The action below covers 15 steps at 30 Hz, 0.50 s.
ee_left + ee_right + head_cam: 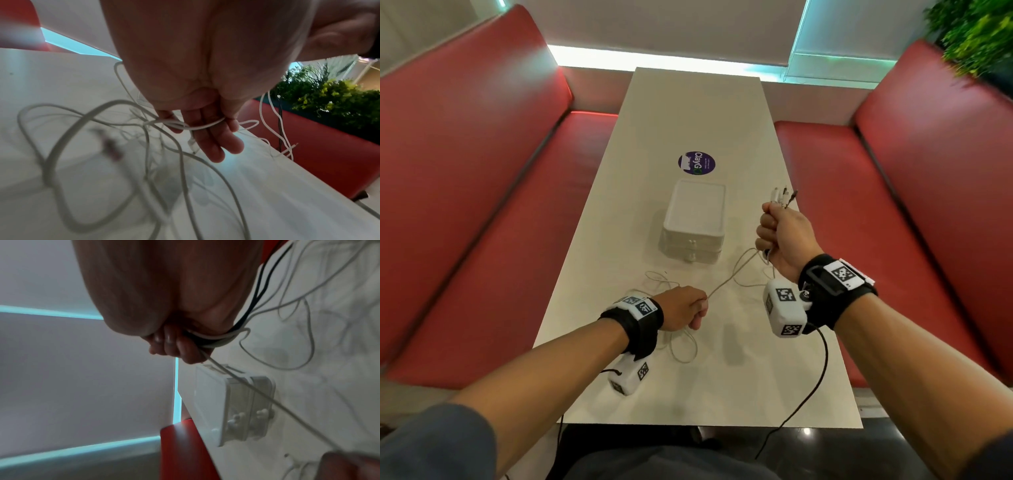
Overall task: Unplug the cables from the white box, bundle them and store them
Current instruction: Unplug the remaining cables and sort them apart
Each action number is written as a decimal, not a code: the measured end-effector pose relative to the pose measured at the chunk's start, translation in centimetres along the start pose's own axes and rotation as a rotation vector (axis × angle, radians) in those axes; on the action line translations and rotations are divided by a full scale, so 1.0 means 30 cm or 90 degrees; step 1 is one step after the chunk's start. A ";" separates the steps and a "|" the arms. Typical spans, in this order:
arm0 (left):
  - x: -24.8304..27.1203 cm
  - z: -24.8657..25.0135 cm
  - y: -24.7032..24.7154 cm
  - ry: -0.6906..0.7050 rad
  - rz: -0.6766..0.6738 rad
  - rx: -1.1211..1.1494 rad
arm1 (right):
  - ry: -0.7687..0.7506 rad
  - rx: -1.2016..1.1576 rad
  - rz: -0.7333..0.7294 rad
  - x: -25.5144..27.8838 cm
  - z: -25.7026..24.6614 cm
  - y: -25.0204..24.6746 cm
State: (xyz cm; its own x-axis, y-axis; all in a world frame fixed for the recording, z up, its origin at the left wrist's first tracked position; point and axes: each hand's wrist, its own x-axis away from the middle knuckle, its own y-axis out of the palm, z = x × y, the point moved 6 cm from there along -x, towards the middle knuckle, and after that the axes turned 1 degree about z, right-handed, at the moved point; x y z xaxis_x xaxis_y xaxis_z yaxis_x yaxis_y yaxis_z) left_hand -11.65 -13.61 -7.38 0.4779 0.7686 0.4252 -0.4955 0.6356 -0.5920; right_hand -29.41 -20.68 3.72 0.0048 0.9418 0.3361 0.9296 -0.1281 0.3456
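Observation:
The white box stands mid-table, its latched front toward me, with no cable plugged in. My right hand is raised to its right and grips a bunch of white and black cables, their plug ends sticking up from the fist. One white cable runs taut down to my left hand, which pinches it near the table. In the left wrist view that cable crosses my curled fingers. Loose cable loops lie on the table below.
The white table runs between two red bench seats. A round purple sticker lies beyond the box. A green plant stands at the far right. A black wrist-camera lead trails over the table's near edge.

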 end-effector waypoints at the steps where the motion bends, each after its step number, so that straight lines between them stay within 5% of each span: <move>1: -0.001 -0.001 -0.004 -0.001 0.010 0.009 | -0.018 0.086 -0.012 0.005 0.001 0.002; 6: 0.006 0.009 -0.056 0.030 0.104 0.031 | -0.188 0.870 -0.241 0.076 0.092 0.097; 8: 0.019 0.034 -0.082 0.051 0.127 0.023 | -0.188 1.048 -0.315 0.095 0.171 0.117; 13: 0.029 0.059 -0.130 0.084 0.166 0.021 | -0.075 0.977 -0.361 0.087 0.216 0.114; 15: 0.023 0.011 -0.134 0.051 0.174 0.027 | -0.083 0.839 -0.301 0.056 0.150 0.102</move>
State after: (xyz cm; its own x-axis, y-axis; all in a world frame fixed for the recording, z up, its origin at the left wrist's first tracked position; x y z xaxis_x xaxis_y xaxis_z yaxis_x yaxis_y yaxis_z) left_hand -9.57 -15.63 -4.47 0.3775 0.9049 0.1964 -0.6430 0.4088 -0.6476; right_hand -24.89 -18.10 1.39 -0.4350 0.8442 0.3131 0.5110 0.5178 -0.6861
